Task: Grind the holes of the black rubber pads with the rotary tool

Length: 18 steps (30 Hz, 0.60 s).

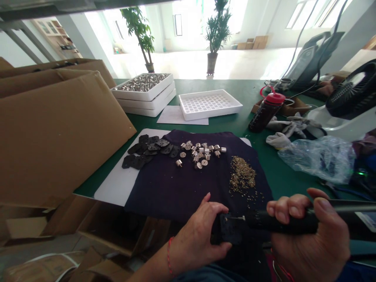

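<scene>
My left hand (pixel 202 233) grips a small black plate (pixel 230 229) by its edges, close to the table's front edge. In my right hand (pixel 308 231) is a black electric screwdriver (pixel 261 221), lying level with its bit pointing left. The bit's tip meets the plate's face near its upper left; a tiny brass-coloured spot shows there. Beyond the hands, a dark cloth carries a pile of small brass screws (pixel 242 175), a cluster of silver cylindrical motors (pixel 201 152) and a heap of black plates (pixel 149 149). Whatever lies behind the held plate is hidden.
A large cardboard box (pixel 58 133) stands at the left. Stacked white trays (pixel 158 98) with metal parts and another white tray (pixel 210 103) sit at the back. On the right are a red-capped bottle (pixel 266 111), a plastic bag (pixel 320 158) and a fan (pixel 352 92).
</scene>
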Available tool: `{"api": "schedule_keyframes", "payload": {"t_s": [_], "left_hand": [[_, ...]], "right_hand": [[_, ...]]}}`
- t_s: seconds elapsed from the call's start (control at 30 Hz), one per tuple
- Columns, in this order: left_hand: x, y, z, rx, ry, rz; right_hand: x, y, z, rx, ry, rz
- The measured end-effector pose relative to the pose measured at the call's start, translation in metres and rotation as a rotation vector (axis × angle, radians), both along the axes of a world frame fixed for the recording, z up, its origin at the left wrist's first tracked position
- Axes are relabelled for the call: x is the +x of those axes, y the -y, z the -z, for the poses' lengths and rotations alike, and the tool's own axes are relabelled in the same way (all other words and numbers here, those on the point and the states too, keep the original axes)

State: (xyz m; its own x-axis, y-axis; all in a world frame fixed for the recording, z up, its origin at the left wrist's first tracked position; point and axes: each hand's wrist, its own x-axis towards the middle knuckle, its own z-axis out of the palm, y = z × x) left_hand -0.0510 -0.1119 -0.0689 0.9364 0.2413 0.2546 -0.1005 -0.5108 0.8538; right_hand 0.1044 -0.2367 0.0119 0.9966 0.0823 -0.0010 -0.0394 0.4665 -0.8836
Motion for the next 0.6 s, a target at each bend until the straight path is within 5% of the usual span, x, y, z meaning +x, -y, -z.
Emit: {"api": "schedule_keyframes", "payload": {"t_s": [0.6], "left_hand": [[0.0,0.0,0.003,0.028,-0.001,0.021]], "right_hand": [[-0.003,0.008,-0.003,0.052,0.165,-0.008]]}}
